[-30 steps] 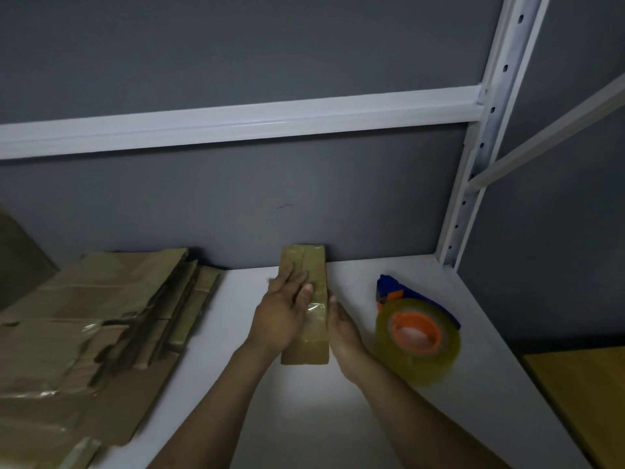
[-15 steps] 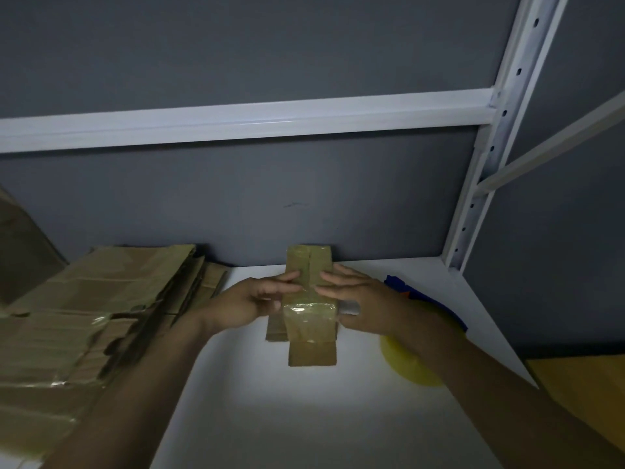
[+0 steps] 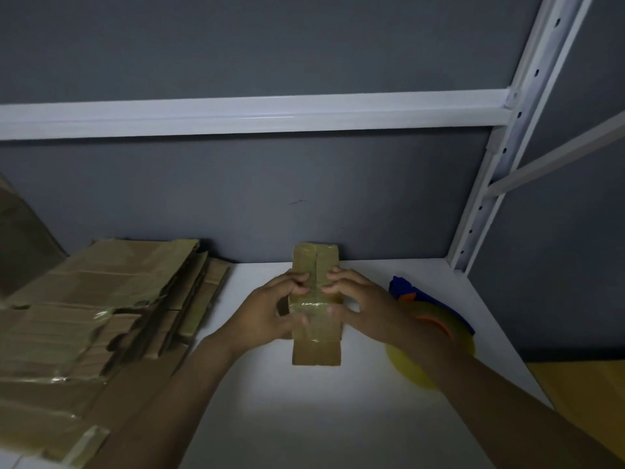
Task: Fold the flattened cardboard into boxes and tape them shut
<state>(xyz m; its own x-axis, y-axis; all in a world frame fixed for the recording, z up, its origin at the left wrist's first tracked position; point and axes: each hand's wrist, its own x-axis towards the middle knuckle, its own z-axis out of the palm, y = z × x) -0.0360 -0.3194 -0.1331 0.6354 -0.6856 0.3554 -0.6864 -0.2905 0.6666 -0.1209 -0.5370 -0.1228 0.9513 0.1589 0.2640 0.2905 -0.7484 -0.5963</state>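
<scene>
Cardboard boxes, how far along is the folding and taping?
One box is folded, with clear tape across its top. The left hand and right hand grip it from either side. The pile of flat cardboard on the left is still unfolded; the tape roll lies at right.

Left hand (image 3: pixel 267 314), right hand (image 3: pixel 367 306) — both bare

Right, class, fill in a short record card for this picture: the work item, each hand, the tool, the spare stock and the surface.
work item: small cardboard box, lying flat, shiny tape across its middle
left hand: grips the box's left side, fingers curled onto its top
right hand: grips the box's right side, fingers curled onto its top
tool: tape roll on a blue holder, right of the box, partly hidden by the right forearm
spare stock: flat cardboard pile, left of the box
surface: white shelf
</scene>
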